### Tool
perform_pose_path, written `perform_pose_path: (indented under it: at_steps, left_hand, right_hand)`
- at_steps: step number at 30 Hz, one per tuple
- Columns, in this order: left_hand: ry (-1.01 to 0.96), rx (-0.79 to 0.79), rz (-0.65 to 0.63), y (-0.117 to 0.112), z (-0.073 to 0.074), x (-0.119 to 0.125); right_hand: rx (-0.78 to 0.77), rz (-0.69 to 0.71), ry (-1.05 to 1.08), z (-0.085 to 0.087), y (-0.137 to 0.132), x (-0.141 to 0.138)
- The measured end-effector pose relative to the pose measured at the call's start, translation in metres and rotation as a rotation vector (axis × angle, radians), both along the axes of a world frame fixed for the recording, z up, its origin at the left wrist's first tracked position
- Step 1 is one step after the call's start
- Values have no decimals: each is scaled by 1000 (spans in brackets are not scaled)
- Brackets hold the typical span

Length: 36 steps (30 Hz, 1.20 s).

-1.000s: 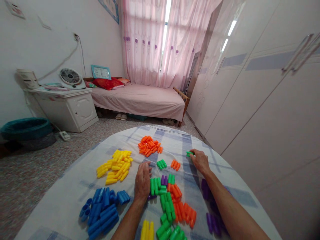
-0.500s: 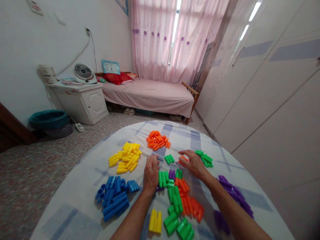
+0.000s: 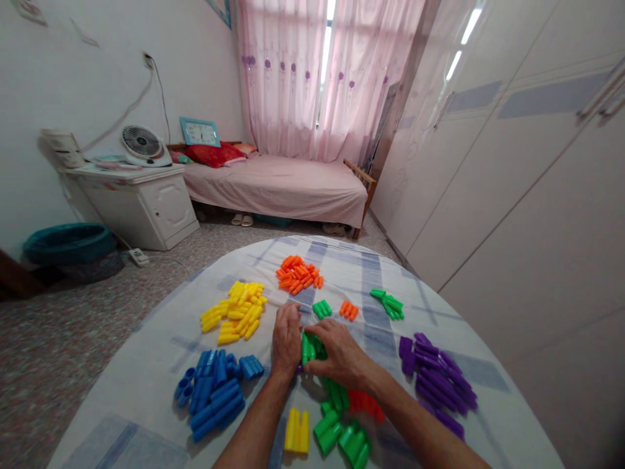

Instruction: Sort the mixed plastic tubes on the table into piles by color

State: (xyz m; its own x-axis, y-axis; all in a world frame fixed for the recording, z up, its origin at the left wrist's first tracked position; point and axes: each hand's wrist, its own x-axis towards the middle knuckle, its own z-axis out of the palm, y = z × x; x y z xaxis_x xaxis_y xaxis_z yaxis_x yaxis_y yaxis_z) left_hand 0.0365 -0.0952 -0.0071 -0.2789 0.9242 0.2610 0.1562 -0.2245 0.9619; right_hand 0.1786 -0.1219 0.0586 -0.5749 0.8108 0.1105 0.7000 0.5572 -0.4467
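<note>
On a checked cloth (image 3: pixel 146 384) lie plastic tube pieces sorted by colour. My right hand (image 3: pixel 339 358) is closed over green pieces (image 3: pixel 308 345) in the mixed middle cluster, with its fingers curled round them. My left hand (image 3: pixel 286 339) rests flat beside it, its fingers lying on the cloth and touching the same green pieces. Below my hands lie more green pieces (image 3: pixel 342 440), red-orange pieces (image 3: pixel 364 402) and a yellow pair (image 3: pixel 297 431).
Around my hands lie a yellow pile (image 3: pixel 234 312), an orange pile (image 3: pixel 296 274), a blue pile (image 3: pixel 212 391), a purple pile (image 3: pixel 434 378), a small green pile (image 3: pixel 388 303), a few green (image 3: pixel 321 308) and a few orange (image 3: pixel 348 310) pieces. Beyond are a bed (image 3: pixel 278 189), a cabinet (image 3: pixel 137 202) and wardrobes (image 3: pixel 512 195).
My right hand has left the small green pile at the far right and come back to the middle, closing on green pieces next to my left hand. My left hand has barely moved.
</note>
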Motion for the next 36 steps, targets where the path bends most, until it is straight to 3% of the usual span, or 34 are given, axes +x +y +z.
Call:
perform_pose_path:
  at_steps: [2,5,10,12,16,20,24,30,36]
  left_hand:
    - [-33,-10,-4,-1,2,1]
    - [-57,-27,-4,-3,7,2]
    - [-52,-32,8,-3,7,3]
    - [-69,-42,10,-3,7,4]
    - [-96,-70,2,-4,11,5]
    - [-83,-72,-6,-5,16,5]
    - [-78,-83,-8,-5,17,5]
    - [-63,-67,-19,-5,15,3]
    - [-65,-72,-22,-4,12,3]
  right_hand:
    - [42,-43,11,2,2,8]
    - [132,-216,-12,10,16,33]
    - [261,-515,-267,12,53,92]
    - [271,-546,-364,7,62,111]
    - [335,-478,-443,-4,67,129]
    - [325,-473,-334,-2,65,114]
    - [228,-351,-176,3,59,68]
    - [189,-323,-303,-4,52,3]
    - [214,-405,-310,-9,56,-8]
